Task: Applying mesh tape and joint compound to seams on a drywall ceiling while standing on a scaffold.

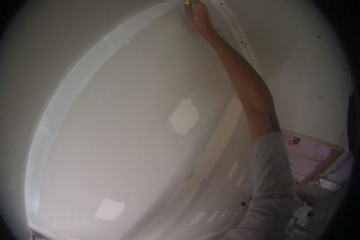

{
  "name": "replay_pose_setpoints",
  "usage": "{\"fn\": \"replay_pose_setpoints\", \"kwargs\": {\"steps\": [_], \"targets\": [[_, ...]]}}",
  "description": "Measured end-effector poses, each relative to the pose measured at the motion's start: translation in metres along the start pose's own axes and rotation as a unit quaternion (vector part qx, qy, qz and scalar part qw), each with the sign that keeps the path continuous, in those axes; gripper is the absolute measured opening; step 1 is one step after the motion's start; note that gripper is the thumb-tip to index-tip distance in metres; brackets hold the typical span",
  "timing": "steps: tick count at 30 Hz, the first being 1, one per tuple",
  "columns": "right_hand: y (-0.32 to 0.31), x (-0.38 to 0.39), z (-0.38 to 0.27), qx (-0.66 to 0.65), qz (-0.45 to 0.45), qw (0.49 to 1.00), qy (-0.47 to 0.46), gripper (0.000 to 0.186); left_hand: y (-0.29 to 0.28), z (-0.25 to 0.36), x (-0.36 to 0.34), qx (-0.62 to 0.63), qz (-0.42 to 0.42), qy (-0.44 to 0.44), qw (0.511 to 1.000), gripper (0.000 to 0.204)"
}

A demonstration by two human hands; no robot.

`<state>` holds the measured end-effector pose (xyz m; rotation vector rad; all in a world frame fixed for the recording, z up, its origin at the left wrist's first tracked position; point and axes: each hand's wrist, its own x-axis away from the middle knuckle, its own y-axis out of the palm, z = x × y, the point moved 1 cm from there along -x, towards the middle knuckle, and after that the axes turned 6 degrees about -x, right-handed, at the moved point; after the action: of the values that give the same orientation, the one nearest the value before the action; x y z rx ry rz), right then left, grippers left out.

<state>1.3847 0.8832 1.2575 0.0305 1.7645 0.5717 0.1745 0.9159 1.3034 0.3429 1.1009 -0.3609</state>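
The person wore a grey short sleeve (271, 168), loose and softly creased, with a hem ending above the elbow on the near right. Beyond it, the bare arm (240, 72) was slender, with a dark patch (273, 122) near the hem, its nature unclear. At the far end, the ungloved right hand (199, 18) showed small pale specks (197, 17).
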Motion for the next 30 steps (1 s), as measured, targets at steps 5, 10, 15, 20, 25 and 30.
{"fn": "replay_pose_setpoints", "kwargs": {"steps": [5, 10, 15, 20, 25, 30], "targets": [[0.018, -0.015, 0.089, 0.209, 0.157, 0.959, -0.113, 0.040, 0.018, 0.005, 0.004, 0.001, -0.003, -0.002, 1.000, 0.044], [0.045, -0.017, 0.107, 0.193, 0.208, 0.958, -0.051, 0.043, 0.014, 0.006, 0.008, 0.000, 0.007, -0.003, 1.000, 0.045], [0.038, -0.028, 0.111, 0.172, 0.170, 0.970, 0.037, 0.052, 0.031, 0.011, 0.005, 0.000, -0.001, 0.001, 1.000, 0.045], [0.045, -0.048, 0.073, 0.002, 0.146, 0.950, 0.275, 0.072, 0.015, 0.012, 0.005, -0.007, 0.008, 0.002, 1.000, 0.046], [0.048, -0.047, 0.101, 0.042, 0.119, 0.971, 0.205, 0.070, 0.014, 0.010, 0.005, -0.008, 0.011, 0.003, 1.000, 0.046], [0.046, -0.055, 0.143, 0.045, 0.074, 0.979, 0.182, 0.067, 0.011, 0.013, 0.004, -0.006, 0.014, 0.006, 1.000, 0.046]]}}
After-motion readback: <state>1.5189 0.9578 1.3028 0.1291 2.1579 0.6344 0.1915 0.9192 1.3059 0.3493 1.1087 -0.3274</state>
